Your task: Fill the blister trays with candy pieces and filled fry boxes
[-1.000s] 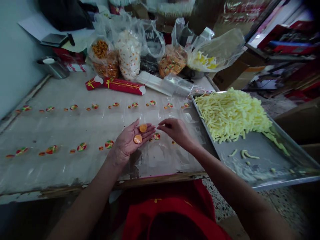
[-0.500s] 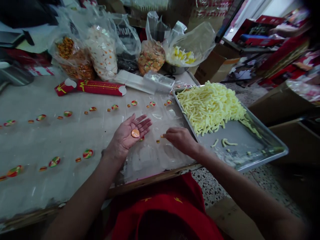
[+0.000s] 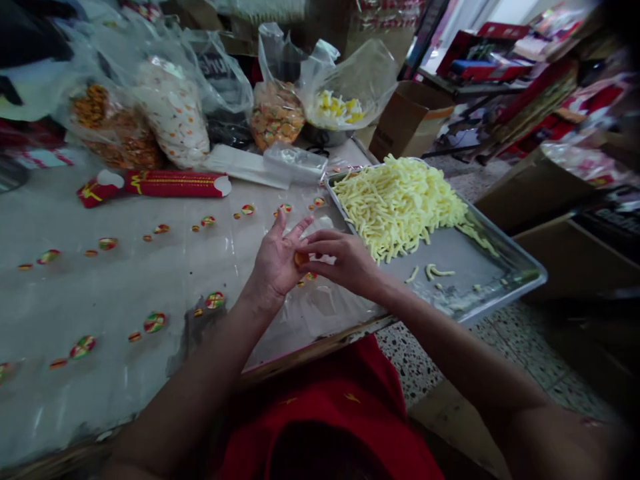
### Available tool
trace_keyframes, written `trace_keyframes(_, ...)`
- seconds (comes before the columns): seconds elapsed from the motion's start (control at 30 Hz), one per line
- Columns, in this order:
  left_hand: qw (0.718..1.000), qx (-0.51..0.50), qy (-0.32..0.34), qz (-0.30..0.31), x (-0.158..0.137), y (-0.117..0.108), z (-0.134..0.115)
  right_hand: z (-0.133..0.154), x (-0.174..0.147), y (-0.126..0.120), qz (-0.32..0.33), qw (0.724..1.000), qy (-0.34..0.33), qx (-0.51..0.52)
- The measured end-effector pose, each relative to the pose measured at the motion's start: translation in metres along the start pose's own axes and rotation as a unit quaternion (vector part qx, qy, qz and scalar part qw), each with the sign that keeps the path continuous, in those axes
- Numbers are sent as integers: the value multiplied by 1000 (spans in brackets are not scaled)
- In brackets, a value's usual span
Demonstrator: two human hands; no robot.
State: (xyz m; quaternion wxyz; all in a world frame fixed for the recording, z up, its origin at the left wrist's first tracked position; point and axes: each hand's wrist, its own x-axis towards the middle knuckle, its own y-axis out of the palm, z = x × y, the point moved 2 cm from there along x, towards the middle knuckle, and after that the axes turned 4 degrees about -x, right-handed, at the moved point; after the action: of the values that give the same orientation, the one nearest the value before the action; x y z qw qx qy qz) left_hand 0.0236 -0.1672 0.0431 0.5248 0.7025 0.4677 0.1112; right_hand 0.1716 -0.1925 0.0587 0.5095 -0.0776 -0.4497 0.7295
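Note:
My left hand is held palm up above the table, its fingers spread apart. At its palm is a small round orange piece. The thumb and fingers of my right hand pinch this piece from the right side. Beneath and around the hands, clear plastic packets lie in rows. On them sit small burger-shaped pieces and round red, green and yellow pieces. Partly hidden under my right hand is another round coloured piece.
A metal tray with a heap of pale yellow strands stands on the right. Along the back are a bag of orange pieces, a bag of white pieces and red cartons. Cardboard boxes stand beyond the tray.
My right hand has moved from the table up to my left palm and now grips the orange piece there. The view has shifted slightly to the right.

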Motion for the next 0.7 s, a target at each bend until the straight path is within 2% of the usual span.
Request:
trace_keyframes(0.1,1000,-6,28,-2,18,29,1,0,13,-19,-2,1000,-1,-8)
trace_keyframes(0.17,999,7,48,-4,30,43,-1,-10,14,-39,-36,997,57,-31)
trace_keyframes(0.23,997,37,65,-20,37,43,-6,-28,6,-57,-36,988,142,-39)
trace_keyframes(0.3,988,70,121,-61,40,30,-12,-50,-6,-66,38,975,213,-47)
trace_keyframes(0.37,959,120,219,-133,37,7,-19,-68,-19,-63,141,956,240,-89)
trace_keyframes(0.43,911,198,302,-201,29,-15,-23,-80,-28,-52,197,940,224,-166)
trace_keyframes(0.5,882,278,314,-216,20,-28,-24,-84,-31,-39,209,927,189,-249)
trace_keyframes(0.6,861,349,313,-199,1,-30,-32,-80,-34,-24,199,912,165,-318)
trace_keyframes(0.7,822,363,381,-220,-24,-26,-54,-73,-44,-16,155,910,173,-344)
